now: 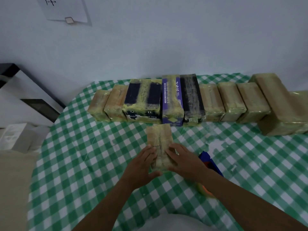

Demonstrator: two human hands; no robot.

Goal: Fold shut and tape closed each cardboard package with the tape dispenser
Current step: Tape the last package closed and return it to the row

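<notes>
Pressing down on the small cardboard package (159, 139), both hands work its flaps flat. The package lies lengthwise between the hands, its near half under the fingers and its far end poking out past the fingertips. The left hand (141, 164) lies on the left flap with fingers straight and the thumb spread along the near end. The right hand (185, 160) mirrors it, fingers flat on the right flap, nothing pinched. That, I'd say, is to hold the two flaps meeting along the middle seam so tape can run over it.

The tape dispenser (210, 161), blue with orange, lies on the cloth just beside and partly under the right wrist, handy for that hand to grab, by the look of it. Just beyond the fingertips, a row of taped packages (166, 100) stands side by side, likely the finished lot parked out of the way. Everything rests on the green checked tablecloth (83, 155). Well off past the left hand sits a white cabinet (33, 90).
</notes>
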